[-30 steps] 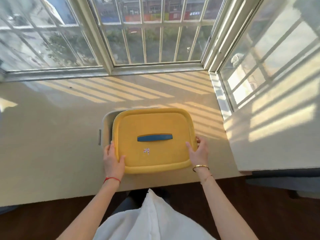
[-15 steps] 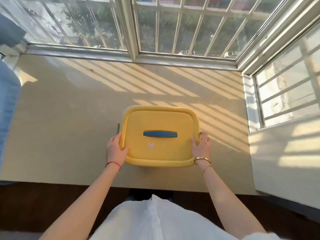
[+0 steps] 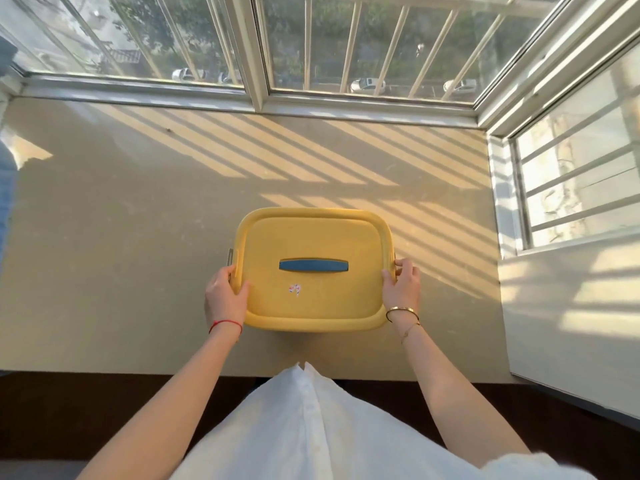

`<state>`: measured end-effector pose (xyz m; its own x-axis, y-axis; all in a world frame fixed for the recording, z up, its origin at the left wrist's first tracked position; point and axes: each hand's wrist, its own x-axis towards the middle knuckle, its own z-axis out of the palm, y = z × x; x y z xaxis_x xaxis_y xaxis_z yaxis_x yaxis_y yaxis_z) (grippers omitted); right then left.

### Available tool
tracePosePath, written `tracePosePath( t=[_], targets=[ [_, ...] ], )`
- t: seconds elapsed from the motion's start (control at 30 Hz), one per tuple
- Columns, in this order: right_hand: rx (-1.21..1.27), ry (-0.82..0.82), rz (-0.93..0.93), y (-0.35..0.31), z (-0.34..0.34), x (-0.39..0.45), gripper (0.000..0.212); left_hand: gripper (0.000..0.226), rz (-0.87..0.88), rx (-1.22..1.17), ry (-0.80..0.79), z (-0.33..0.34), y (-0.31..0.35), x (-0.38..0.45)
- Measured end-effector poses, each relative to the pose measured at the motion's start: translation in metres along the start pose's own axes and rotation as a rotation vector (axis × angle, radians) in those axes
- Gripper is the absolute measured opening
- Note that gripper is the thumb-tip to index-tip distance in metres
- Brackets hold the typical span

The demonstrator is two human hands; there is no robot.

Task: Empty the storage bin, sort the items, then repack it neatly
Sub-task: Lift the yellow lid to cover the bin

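A wide beige worktop [image 3: 121,254] under a corner window is seen, striped with sunlight; the storage bin [image 3: 230,255] is set near its front edge, centred before the person, and is almost wholly covered by its yellow lid [image 3: 311,244]; only a pale sliver of bin wall with a side latch is visible at the left; contents cannot be told, the lid being opaque and on, so emptying is judged not yet begun. A blue handle [image 3: 313,265] is set across the lid's middle; a small sticker [image 3: 294,289] lies just in front of it. The lid's left edge is gripped by the left hand [image 3: 224,296], thumb on top; the right edge is gripped by the right hand [image 3: 401,284], fingers curled round the rim; both grips are narrow, holding the lid. Step in hand is judged lid removal; both sides should be lifted evenly and straight up, latches freed first, bin not dragged along.
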<state>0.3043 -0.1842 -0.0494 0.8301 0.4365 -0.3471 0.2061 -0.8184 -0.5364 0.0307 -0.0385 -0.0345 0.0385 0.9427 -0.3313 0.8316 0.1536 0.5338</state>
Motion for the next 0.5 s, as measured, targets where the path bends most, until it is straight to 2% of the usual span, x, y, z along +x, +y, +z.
tracePosePath(
  t=[0.17, 0.33, 0.43, 0.5],
  targets=[
    [0.013, 0.006, 0.045, 0.004, 0.007, 0.011, 0.029, 0.027, -0.074, -0.009, 0.073, -0.001, 0.006, 0.014],
    [0.138, -0.023, 0.157, 0.003, 0.011, 0.009, 0.053, 0.055, -0.221, -0.11, -0.013, 0.002, -0.006, 0.031],
    [0.149, -0.07, 0.137, 0.008, 0.014, 0.006, 0.039, 0.061, -0.238, -0.182, -0.081, 0.004, -0.009, 0.028],
    [0.139, -0.031, 0.107, 0.008, 0.015, 0.006, 0.035, 0.052, -0.231, -0.193, -0.089, 0.004, -0.008, 0.024]
  ],
)
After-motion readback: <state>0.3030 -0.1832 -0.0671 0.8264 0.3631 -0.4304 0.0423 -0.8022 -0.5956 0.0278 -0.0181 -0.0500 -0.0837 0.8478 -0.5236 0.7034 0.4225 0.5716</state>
